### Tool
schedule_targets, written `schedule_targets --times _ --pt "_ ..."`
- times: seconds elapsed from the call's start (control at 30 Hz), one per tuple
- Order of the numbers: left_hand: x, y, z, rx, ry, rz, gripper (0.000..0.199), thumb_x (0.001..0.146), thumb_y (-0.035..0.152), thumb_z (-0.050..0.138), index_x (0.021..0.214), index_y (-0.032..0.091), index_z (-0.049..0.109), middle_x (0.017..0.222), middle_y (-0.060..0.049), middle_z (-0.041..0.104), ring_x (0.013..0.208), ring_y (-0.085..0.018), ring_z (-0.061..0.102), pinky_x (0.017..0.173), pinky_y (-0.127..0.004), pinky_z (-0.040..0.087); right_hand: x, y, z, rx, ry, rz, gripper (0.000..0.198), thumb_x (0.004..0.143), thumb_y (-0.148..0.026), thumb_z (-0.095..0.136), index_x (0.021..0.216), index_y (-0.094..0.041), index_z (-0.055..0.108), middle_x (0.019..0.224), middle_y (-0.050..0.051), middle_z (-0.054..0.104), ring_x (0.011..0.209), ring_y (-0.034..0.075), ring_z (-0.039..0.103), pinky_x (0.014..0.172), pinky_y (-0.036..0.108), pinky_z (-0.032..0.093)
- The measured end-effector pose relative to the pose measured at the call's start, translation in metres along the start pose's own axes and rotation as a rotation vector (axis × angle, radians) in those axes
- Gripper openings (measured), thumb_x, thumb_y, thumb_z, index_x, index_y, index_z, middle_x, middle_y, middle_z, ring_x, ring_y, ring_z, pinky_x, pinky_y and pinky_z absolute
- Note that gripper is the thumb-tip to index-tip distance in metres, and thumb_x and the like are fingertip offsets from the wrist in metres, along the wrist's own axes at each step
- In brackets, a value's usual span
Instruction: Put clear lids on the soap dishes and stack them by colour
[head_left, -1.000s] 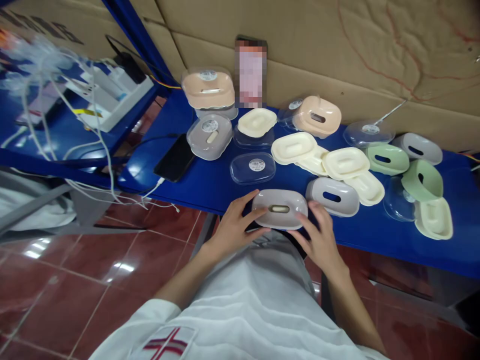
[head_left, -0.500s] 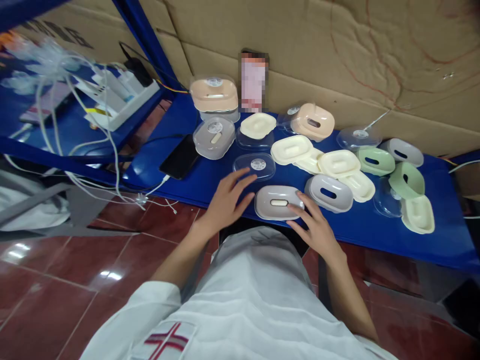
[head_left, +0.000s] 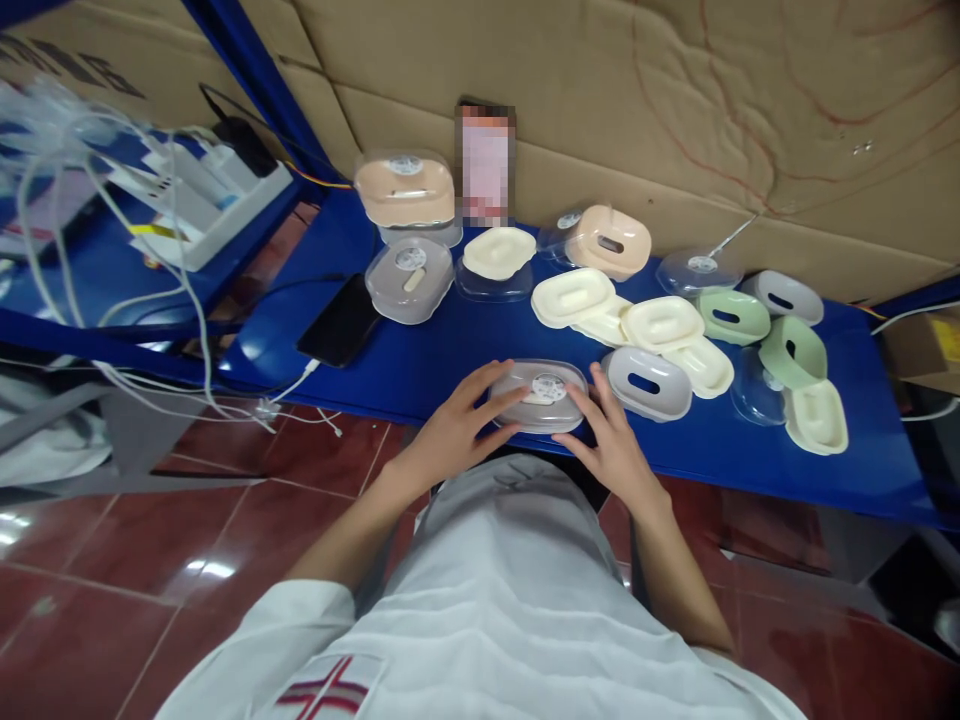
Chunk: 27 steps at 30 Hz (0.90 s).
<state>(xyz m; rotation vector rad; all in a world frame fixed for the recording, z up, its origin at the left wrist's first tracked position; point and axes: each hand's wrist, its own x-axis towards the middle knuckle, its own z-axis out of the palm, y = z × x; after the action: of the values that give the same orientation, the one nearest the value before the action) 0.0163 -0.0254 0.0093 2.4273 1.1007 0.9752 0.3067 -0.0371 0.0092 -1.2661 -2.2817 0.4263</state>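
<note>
A grey soap box [head_left: 517,424] lies at the bench's front edge with a clear lid [head_left: 549,388] over it; whether the lid sits fully down, I cannot tell. From the left, my left hand [head_left: 469,420] grips the lid and box, fingers across the top and thumb at the near side. My right hand [head_left: 611,430] holds the opposite end, fingertips on the lid's right side and thumb by the near rim. Just right of it is a grey slotted shell [head_left: 646,383]. Several cream trays [head_left: 574,297] lie behind.
Green shells [head_left: 795,352] and another clear lid [head_left: 757,385] are to the right. Peach boxes [head_left: 405,195] and a closed grey box [head_left: 409,280] stand left. A black phone [head_left: 339,320] lies by white cables [head_left: 187,280]; another phone [head_left: 486,165] leans on cardboard [head_left: 570,110].
The clear lid has moved from behind the grey box to on top of it with my left hand. My right hand has shifted onto the lid. The view has shifted slightly.
</note>
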Motion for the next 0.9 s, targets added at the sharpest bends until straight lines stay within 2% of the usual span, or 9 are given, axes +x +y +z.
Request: schedule_targets --times 0.13,0.3,0.47,0.6,0.7,0.8,0.9 --pt "0.002 -0.005 0.007 -0.038 0.014 -0.003 0.060 0.099 0.029 0.076 0.155 0.032 0.054 0.167 -0.016 0.047 0.157 -0.034 0.046 0.123 -0.059 0.049 -0.002 -0.001 0.001 -0.015 0.037 -0.018 0.086 0.104 -0.034 0.069 0.173 -0.045 0.019 0.180 0.005 0.026 0.160 0.034 0.041 0.130 0.056 0.043" --pt "0.000 -0.009 0.012 -0.037 0.034 0.016 0.061 0.098 0.029 0.077 0.155 0.031 0.054 0.171 -0.019 0.042 0.158 -0.033 0.045 0.121 -0.058 0.051 -0.007 -0.001 0.007 -0.065 0.085 -0.032 0.088 0.103 -0.032 0.070 0.173 -0.046 0.019 0.180 0.002 0.026 0.156 0.033 0.047 0.128 0.051 0.047" --pt "-0.005 -0.011 0.017 0.021 0.078 0.074 0.066 0.094 0.027 0.081 0.154 0.031 0.055 0.170 -0.018 0.044 0.159 -0.034 0.045 0.121 -0.058 0.051 -0.009 -0.001 0.009 -0.068 0.111 -0.049 0.084 0.105 -0.031 0.068 0.173 -0.045 0.021 0.179 0.001 0.027 0.155 0.031 0.048 0.127 0.048 0.049" --pt "-0.003 -0.006 0.017 -0.031 0.008 -0.088 0.058 0.093 0.033 0.083 0.148 0.029 0.062 0.174 -0.017 0.038 0.157 -0.034 0.047 0.121 -0.056 0.052 -0.007 -0.001 0.008 -0.039 0.086 -0.021 0.082 0.106 -0.032 0.066 0.173 -0.044 0.021 0.179 0.003 0.029 0.157 0.032 0.046 0.125 0.048 0.051" --pt "0.000 -0.002 0.012 -0.047 0.005 -0.149 0.050 0.095 0.036 0.080 0.143 0.029 0.066 0.170 -0.016 0.042 0.153 -0.033 0.052 0.119 -0.053 0.054 -0.007 0.000 0.008 -0.027 0.078 -0.002 0.085 0.107 -0.034 0.064 0.175 -0.040 0.012 0.180 0.007 0.027 0.159 0.033 0.041 0.124 0.052 0.051" --pt "0.004 -0.008 -0.004 0.010 0.122 -0.139 0.049 0.096 0.039 0.080 0.141 0.029 0.066 0.165 -0.016 0.047 0.152 -0.033 0.051 0.121 -0.053 0.051 -0.007 0.001 0.010 -0.018 0.114 0.016 0.089 0.108 -0.036 0.062 0.176 -0.035 0.006 0.180 0.012 0.025 0.161 0.035 0.038 0.126 0.056 0.047" --pt "0.012 -0.029 -0.031 0.167 0.366 -0.199 0.049 0.094 0.043 0.081 0.138 0.027 0.067 0.159 -0.016 0.050 0.150 -0.035 0.052 0.123 -0.056 0.046 -0.007 0.002 0.011 -0.008 0.105 0.036 0.081 0.109 -0.036 0.060 0.175 -0.034 0.014 0.178 0.012 0.031 0.160 0.033 0.041 0.126 0.055 0.048"
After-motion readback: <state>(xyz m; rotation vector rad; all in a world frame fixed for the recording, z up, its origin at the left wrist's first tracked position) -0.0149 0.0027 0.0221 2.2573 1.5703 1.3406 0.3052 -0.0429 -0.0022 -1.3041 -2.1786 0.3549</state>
